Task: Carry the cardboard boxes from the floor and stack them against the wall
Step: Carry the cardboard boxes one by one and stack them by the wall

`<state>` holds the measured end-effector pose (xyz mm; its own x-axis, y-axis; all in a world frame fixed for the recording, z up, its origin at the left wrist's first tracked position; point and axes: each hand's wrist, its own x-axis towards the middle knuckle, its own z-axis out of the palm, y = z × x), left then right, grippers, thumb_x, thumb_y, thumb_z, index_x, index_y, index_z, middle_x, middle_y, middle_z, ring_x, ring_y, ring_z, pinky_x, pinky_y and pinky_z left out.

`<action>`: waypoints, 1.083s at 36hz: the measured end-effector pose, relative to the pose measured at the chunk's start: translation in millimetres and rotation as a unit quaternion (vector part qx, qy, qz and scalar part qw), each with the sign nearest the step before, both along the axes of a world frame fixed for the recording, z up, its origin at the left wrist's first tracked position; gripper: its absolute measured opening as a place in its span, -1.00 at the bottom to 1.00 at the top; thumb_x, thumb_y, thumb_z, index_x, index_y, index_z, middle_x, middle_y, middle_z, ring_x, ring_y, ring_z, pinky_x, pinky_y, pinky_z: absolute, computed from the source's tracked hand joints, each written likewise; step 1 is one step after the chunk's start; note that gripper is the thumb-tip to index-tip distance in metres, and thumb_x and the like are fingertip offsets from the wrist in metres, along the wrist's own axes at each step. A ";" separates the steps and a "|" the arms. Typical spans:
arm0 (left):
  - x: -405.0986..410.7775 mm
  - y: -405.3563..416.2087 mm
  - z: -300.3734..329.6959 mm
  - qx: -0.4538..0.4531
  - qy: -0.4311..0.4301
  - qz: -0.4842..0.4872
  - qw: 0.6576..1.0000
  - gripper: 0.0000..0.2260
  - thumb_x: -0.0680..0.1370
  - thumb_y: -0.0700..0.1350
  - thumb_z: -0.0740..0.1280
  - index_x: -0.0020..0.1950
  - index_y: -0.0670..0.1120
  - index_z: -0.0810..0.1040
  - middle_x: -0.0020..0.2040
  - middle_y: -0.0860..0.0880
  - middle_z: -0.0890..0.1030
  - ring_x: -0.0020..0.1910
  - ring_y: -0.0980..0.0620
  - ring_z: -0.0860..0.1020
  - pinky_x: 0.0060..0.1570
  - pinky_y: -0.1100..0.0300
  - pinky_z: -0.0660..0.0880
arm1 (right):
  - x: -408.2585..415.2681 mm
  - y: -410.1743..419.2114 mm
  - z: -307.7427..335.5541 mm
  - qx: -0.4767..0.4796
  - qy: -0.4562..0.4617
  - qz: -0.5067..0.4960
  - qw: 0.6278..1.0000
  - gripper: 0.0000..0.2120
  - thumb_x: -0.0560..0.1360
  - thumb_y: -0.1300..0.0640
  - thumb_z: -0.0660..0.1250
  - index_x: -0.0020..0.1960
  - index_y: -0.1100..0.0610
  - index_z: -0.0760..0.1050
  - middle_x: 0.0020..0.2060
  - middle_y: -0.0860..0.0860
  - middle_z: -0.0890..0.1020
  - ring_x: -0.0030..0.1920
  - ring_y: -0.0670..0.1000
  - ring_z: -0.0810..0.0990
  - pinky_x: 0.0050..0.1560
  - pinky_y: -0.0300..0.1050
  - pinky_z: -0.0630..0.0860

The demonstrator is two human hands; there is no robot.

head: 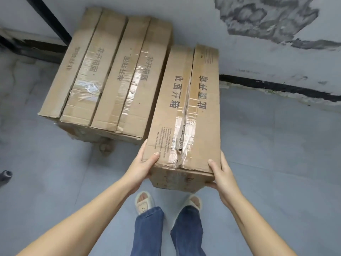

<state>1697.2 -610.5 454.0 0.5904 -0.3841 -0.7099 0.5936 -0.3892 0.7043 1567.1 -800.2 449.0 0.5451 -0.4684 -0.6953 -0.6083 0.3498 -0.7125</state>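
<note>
At the far left edge of the floor (46, 182) a small dark object (5, 176) sits just in view, too cut off to identify. Further in, two long cardboard boxes lie side by side with their far ends at the wall (193, 24): the left stacked box (77, 71) and, touching it, the right stacked box (132, 80), both taped along their top seams and resting on more cardboard underneath. Just right of them is the carried box (184, 111), its tape torn at the near end and its far end close to the wall. The left hand (142, 167) grips its near left corner, thumb on top and fingers wrapped beneath. The right hand (221, 176) clamps the near right corner the same way. Below the box stand two feet in pale slippers (144, 202) and blue jeans (147, 233).
</note>
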 end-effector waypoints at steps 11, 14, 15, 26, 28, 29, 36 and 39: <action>-15.1 28.4 -80.7 0.037 0.223 0.128 0.966 -0.46 0.55 0.04 0.31 0.47 -0.01 0.20 0.30 -0.08 0.52 0.25 -0.04 0.48 0.23 -0.26 0.36 | -5.1 27.5 -66.8 0.039 0.029 -0.018 0.999 -0.55 0.61 0.11 0.21 0.45 -0.14 0.23 0.24 -0.13 0.56 0.21 -0.08 0.56 0.30 0.11 0.45; 4.1 18.6 -91.7 0.026 0.228 0.199 0.953 -0.37 0.54 -0.04 0.35 0.50 -0.12 0.12 0.29 -0.16 0.52 0.06 -0.05 0.59 0.10 -0.15 0.49 | 12.4 20.3 -79.0 0.029 0.031 -0.019 0.999 -0.51 0.60 0.05 0.24 0.48 -0.15 0.19 0.28 -0.12 0.53 0.24 -0.04 0.54 0.32 0.17 0.42; 12.9 12.9 -93.9 0.016 0.223 0.235 0.946 -0.36 0.54 -0.08 0.35 0.50 -0.15 0.10 0.27 -0.19 0.53 0.00 -0.05 0.61 0.02 -0.10 0.53 | 20.3 17.4 -83.0 0.022 0.032 -0.012 0.999 -0.49 0.58 0.01 0.26 0.48 -0.17 0.17 0.29 -0.12 0.52 0.26 -0.02 0.53 0.32 0.19 0.42; 70.6 -31.6 -136.5 -0.045 0.165 0.383 0.908 -0.46 0.55 -0.30 0.31 0.46 -0.20 0.15 0.31 -0.21 0.49 0.19 -0.10 0.54 0.31 -0.08 0.41 | 90.6 -13.1 -123.5 -0.008 0.016 -0.034 0.999 -0.56 0.63 0.09 0.15 0.47 -0.14 0.17 0.13 -0.21 0.54 -0.03 -0.18 0.55 -0.09 -0.10 0.48; 67.5 -34.4 -143.8 -0.041 0.165 0.367 0.915 -0.57 0.56 -0.26 0.30 0.39 -0.26 0.27 0.28 -0.21 0.52 0.20 -0.09 0.55 0.31 -0.03 0.42 | 88.1 -16.7 -125.8 -0.014 0.016 -0.026 0.999 -0.57 0.63 0.07 0.15 0.47 -0.14 0.17 0.14 -0.21 0.53 -0.02 -0.17 0.55 -0.05 -0.06 0.49; 66.0 -35.1 -146.1 -0.039 0.164 0.359 0.918 -0.59 0.57 -0.24 0.30 0.38 -0.27 0.29 0.28 -0.20 0.52 0.18 -0.07 0.56 0.31 0.00 0.42 | 85.7 -18.4 -125.8 -0.013 0.018 -0.019 1.000 -0.57 0.63 0.07 0.15 0.46 -0.15 0.18 0.16 -0.21 0.52 0.00 -0.17 0.55 -0.02 -0.03 0.49; 65.1 -22.8 -115.3 0.017 0.171 0.283 0.944 -0.53 0.57 -0.17 0.31 0.45 -0.18 0.27 0.39 -0.14 0.42 0.40 -0.10 0.36 0.18 -0.02 0.41 | 76.1 -32.6 -94.9 0.005 0.051 0.073 0.996 -0.63 0.63 0.08 0.16 0.41 -0.12 0.23 0.31 -0.08 0.45 0.18 -0.06 0.47 0.24 0.10 0.41; 56.1 -14.1 -64.9 0.053 0.134 0.193 0.971 -0.39 0.57 -0.12 0.33 0.54 -0.11 0.12 0.44 -0.08 0.34 0.41 -0.06 0.34 0.17 0.05 0.41 | 62.3 -40.8 -61.1 -0.030 0.076 0.125 0.989 -0.40 0.60 0.04 0.22 0.55 -0.03 0.02 0.50 0.00 0.23 0.44 0.00 0.30 0.35 0.00 0.33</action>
